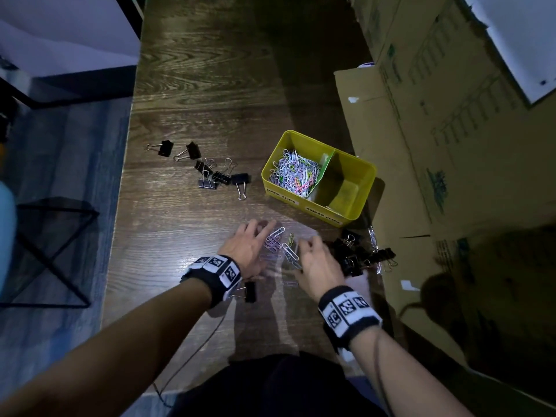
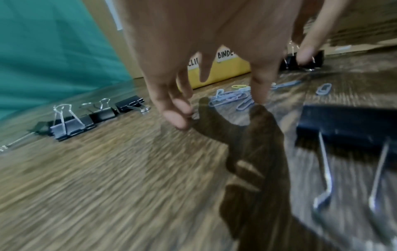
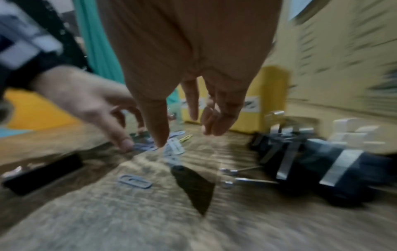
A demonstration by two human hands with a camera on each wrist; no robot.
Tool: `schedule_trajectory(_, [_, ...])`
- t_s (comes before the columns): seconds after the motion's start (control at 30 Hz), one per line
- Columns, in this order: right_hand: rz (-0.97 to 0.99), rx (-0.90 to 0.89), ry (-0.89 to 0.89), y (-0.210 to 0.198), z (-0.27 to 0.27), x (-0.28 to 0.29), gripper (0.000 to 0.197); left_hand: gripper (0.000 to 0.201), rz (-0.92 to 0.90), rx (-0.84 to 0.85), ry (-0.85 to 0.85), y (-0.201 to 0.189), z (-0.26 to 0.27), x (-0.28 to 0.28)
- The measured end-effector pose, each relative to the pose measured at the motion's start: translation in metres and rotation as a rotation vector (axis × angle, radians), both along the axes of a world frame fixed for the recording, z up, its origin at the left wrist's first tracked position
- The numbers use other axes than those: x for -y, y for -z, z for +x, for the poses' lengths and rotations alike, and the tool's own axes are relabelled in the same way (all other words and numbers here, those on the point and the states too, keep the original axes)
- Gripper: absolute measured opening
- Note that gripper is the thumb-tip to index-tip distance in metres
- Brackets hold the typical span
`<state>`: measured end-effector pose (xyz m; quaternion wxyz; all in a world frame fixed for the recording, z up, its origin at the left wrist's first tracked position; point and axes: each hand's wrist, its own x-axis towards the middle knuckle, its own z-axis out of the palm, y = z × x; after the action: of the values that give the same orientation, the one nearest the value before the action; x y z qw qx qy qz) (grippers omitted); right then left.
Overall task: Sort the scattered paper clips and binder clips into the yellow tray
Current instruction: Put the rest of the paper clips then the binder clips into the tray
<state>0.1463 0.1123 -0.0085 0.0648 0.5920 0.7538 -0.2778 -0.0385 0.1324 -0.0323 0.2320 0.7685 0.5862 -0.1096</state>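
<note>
Head view: the yellow tray stands on the dark wooden desk, split by a divider into two compartments. The one labelled for paper clips already holds a thick heap of coloured paper clips; the one labelled for binder clips looks empty, so I judge the job roughly half done at best. Just in front of the tray, on the person's side, a small scatter of loose paper clips lies on the desk between the two hands. The left hand rests beside that scatter with fingers spread and relaxed, fingertips at the desk, holding nothing that I can make out. The right hand comes at the same scatter from the other side, fingers loosely bent and thumb reaching down to the clips; the wrist views are blurred, and I cannot tell whether it has a clip pinched yet. Not one binder clip seems sorted: a group of black binder clips lies to the left of the tray, a denser pile of binder clips sits just right of the right hand near the tray's front corner, and a single binder clip lies beside the left wrist.
</note>
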Motion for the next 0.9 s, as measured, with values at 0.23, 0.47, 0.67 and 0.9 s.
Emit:
schedule_trajectory(0.23, [-0.175,0.102,-0.082,0.011,-0.030,-0.017,0.098,0.065,-0.076,0.018,0.028,0.009,0.022,0.005])
schedule_trajectory(0.47, [-0.207,-0.006,-0.019,0.025,-0.026,-0.029,0.028,0.039,-0.050,0.046,0.075,0.002,0.017,0.010])
schedule_trajectory(0.67, [-0.165,-0.033,-0.008,0.027,-0.026,-0.024,0.029,0.038,-0.034,0.026,0.086,0.003,0.017,0.007])
schedule_trajectory(0.9, [-0.139,-0.085,-0.088,0.031,-0.021,-0.016,0.036,0.047,-0.017,-0.030,0.073,0.011,0.015,0.008])
